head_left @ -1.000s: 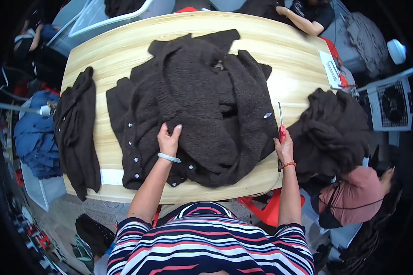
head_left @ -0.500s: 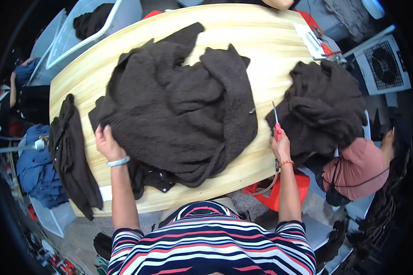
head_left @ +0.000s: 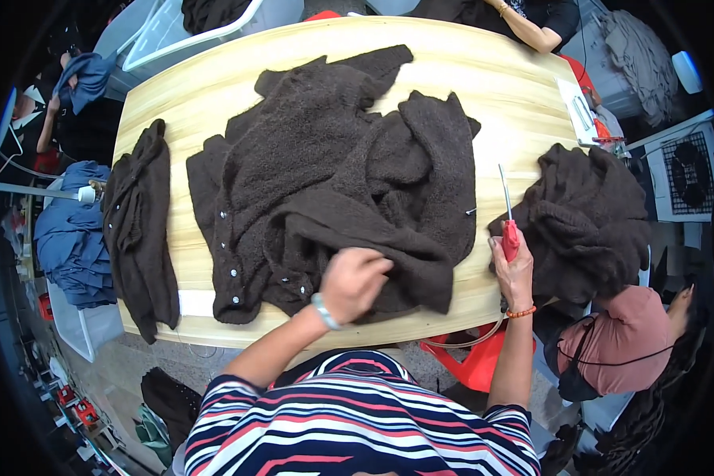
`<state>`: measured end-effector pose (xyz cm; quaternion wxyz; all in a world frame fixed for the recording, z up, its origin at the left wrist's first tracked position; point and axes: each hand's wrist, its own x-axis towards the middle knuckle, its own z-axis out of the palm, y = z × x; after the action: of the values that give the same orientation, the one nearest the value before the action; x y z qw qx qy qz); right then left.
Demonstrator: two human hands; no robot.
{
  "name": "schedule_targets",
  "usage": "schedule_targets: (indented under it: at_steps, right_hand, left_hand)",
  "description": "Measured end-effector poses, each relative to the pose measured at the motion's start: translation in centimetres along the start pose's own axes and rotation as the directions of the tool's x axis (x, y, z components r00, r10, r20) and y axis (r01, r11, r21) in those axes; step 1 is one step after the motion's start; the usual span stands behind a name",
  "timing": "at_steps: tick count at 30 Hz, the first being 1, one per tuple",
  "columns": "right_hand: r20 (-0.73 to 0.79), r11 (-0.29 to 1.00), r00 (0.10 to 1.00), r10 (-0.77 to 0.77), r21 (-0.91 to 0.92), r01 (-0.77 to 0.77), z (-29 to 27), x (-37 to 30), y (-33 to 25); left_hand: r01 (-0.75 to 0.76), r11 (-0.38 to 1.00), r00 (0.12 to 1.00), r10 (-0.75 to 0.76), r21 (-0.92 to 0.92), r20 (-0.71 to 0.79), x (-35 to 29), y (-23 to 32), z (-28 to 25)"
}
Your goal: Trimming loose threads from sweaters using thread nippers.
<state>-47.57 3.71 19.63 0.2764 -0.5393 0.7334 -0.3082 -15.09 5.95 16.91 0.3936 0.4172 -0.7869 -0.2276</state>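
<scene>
A dark brown knit cardigan with shiny buttons along its lower left edge lies spread on the wooden table in front of me. My left hand, fingers curled and slightly blurred, is closed at a turned-over flap of its lower part. To the right of the cardigan, my right hand is wrapped round the red handle of a tool with a long, thin metal shaft pointing away from me. The tool's exact kind does not show.
A heap of brown knitwear lies on the right of the table, a folded brown garment on the left. Below the right hand are a hose and a red stool. Other people sit at the right and far side.
My left hand has moved from the cardigan's left edge to its lower middle, and a flap now lies turned over. Buttons show along the left. The right hand still grips the tool.
</scene>
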Motion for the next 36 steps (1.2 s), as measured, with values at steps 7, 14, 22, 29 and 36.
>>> schedule_targets:
  at_steps: [7, 14, 22, 29, 36]
  right_hand:
    - [0.328, 0.991, 0.937, -0.122, -0.004, 0.13, 5.8, -2.5, -5.4]
    - [0.592, 0.939, 0.806, -0.016, -0.267, 0.215, 12.7, -0.6, -5.9]
    - [0.14, 0.953, 0.945, -0.294, 0.113, 0.28, 3.9, 9.7, -11.8]
    - [-0.272, 0.867, 0.874, -0.402, -0.421, 0.268, -2.4, 18.8, -11.7]
    - [0.076, 0.796, 0.995, -0.057, -0.599, 0.092, -1.3, 13.2, -1.5]
  left_hand:
    - [0.758, 0.647, 0.622, -0.676, 0.087, -0.394, -6.3, -8.7, -7.5]
    - [0.81, 0.571, 0.572, -0.819, -0.129, -0.035, -12.4, -10.5, -4.8]
    - [0.358, 0.851, 0.408, -0.512, -0.384, -0.756, -6.3, -9.6, -22.7]
    - [0.224, 0.958, 0.94, -0.165, 0.179, -0.298, 0.2, -7.1, -17.8]
    - [0.138, 0.966, 0.981, -0.164, 0.217, 0.103, -0.1, -7.0, -9.5]
